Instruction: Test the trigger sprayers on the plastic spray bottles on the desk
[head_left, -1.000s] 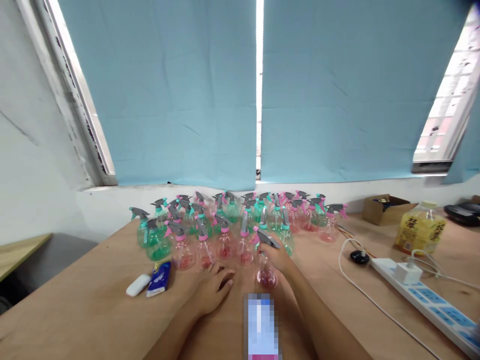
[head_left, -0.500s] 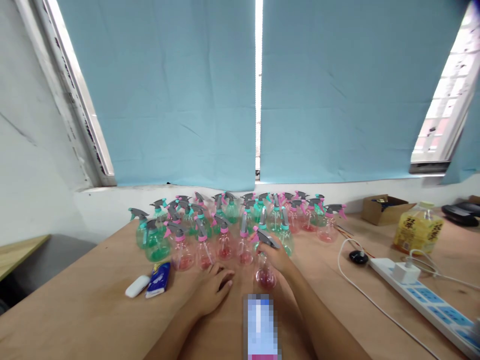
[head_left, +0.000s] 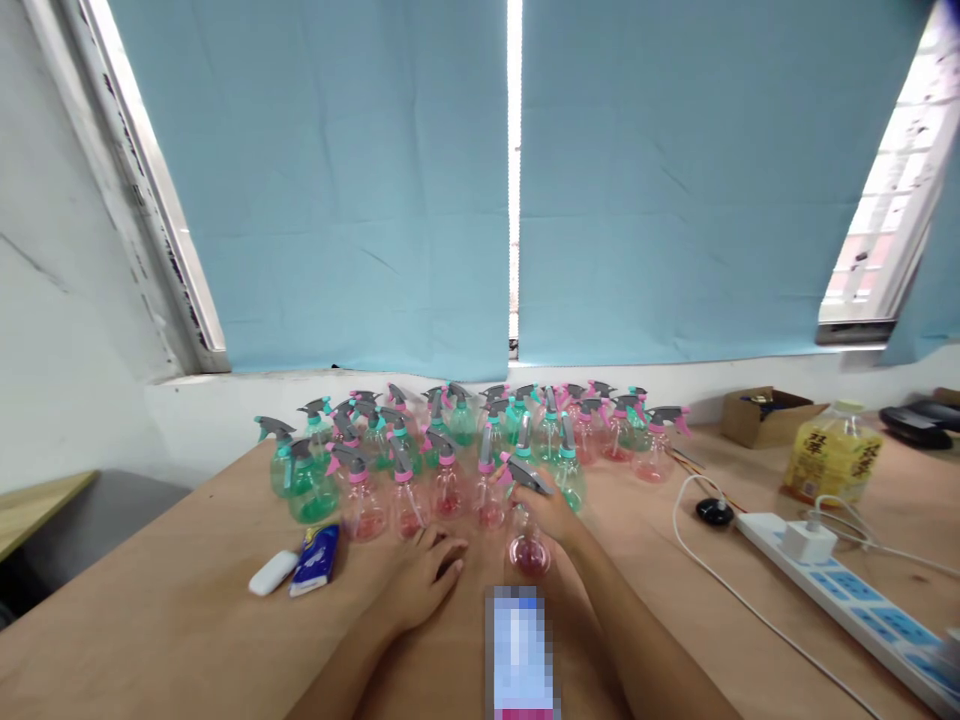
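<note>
Spray bottle (head_left: 526, 540), clear pink with a grey trigger head, stands on the table (head_left: 187, 620) just in front of a crowd of pink and green bottles (head_left: 450, 450), and the right hand (head_left: 551, 512) is closed round its neck under the trigger. The left hand (head_left: 424, 575) lies flat beside the spray bottle, fingers loosely spread on the wood, holding nothing. The spray bottle looks light and top-heavy, gripped high up; a tilt of the wrist could, I judge, swing its round base into the nearest bottles of the crowd, which stand almost touching one another, and one knocked over could take several with it. Squeezing the trigger by accident could send a spray toward the power strip (head_left: 840, 590) and its white cable (head_left: 720, 590), which lie to the right of the spray bottle, though whether there is liquid inside I cannot tell. A blue packet (head_left: 315, 558) and a small white case (head_left: 274, 573) to the left of the spray bottle lie near the left hand and could be brushed aside.
</note>
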